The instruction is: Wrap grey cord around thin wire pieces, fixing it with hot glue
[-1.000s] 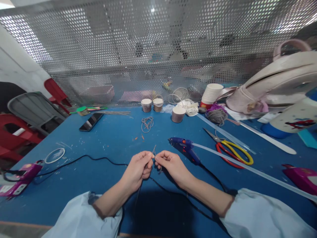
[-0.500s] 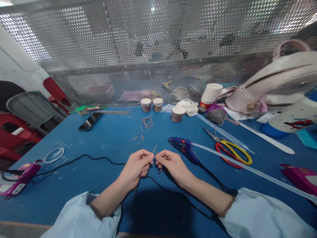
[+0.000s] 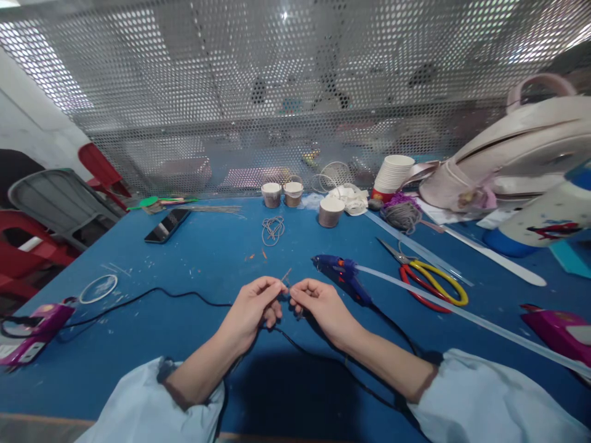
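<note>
My left hand (image 3: 253,307) is closed, its thumb and forefinger pinching a thin brownish strand (image 3: 287,275) whose end sticks up past the fingertips; I cannot tell whether it is wire or cord. Close beside it, my right hand (image 3: 325,309) is pinched shut on a fine grey cord, mostly hidden by the fingers. A small gap separates the two sets of fingertips. Beyond them lies a loose coil of grey cord (image 3: 273,231). Right of my right hand rests a blue glue gun (image 3: 342,271) with a long clear glue stick (image 3: 415,286) in it.
Scissors (image 3: 434,280) with red and yellow handles lie to the right. Cord-wrapped cups (image 3: 330,216), stacked paper cups (image 3: 392,175) and grey yarn (image 3: 402,216) stand along the back. A phone (image 3: 167,226) and a white ring (image 3: 98,289) lie left. Black cable (image 3: 314,354) runs beneath my hands.
My left hand has shifted slightly left, away from my right fingertips, and its strand now leans more to the right. My right hand stays almost in place.
</note>
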A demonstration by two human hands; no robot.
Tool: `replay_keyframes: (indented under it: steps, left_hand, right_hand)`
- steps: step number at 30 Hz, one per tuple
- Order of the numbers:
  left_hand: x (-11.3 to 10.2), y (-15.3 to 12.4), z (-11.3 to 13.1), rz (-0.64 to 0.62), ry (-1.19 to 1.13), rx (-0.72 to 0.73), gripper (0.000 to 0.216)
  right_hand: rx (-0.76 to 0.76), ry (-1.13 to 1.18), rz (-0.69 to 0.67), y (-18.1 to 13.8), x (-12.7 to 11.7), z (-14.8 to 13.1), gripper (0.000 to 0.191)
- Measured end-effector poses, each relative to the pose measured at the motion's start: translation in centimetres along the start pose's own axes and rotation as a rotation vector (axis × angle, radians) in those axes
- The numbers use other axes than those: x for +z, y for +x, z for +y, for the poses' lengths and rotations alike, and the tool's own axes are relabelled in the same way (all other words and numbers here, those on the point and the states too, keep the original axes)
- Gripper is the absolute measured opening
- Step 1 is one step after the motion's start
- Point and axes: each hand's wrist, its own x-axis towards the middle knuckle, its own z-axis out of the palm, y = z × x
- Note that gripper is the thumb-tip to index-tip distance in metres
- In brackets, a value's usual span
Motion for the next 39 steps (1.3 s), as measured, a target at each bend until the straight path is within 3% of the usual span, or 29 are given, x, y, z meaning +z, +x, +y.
replay_keyframes:
  steps: [8,21,26,31,39]
  left_hand:
    - [0.0,-0.2,0.4,-0.085,-0.164,0.039,0.019]
    - [0.4,-0.5,0.3,-0.105,-0.221,0.044,0.017]
    - [0.2,-0.4,-0.1,-0.05,-0.142,0.075,0.019]
    - [0.1,-0.2,-0.2,0.025,0.065,0.155,0.022]
    - [0.7,-0.8,0.0,-0.001,0.203,0.227,0.022]
  right_hand:
    - [0.021,0.026,-0.025,0.0,0.2,0.4,0.021]
    - [0.009,0.026,-0.043,-0.1,0.3,0.6,0.018]
    - [-0.025,-0.124,-0.051,-0.1,-0.4,0.2,0.015]
    - [-0.204,-0.34,0.014,-0.4,-1.1,-1.3,0.019]
    - [-0.036,0.088,-0.022,-0.8,0.5,-0.9,0.016]
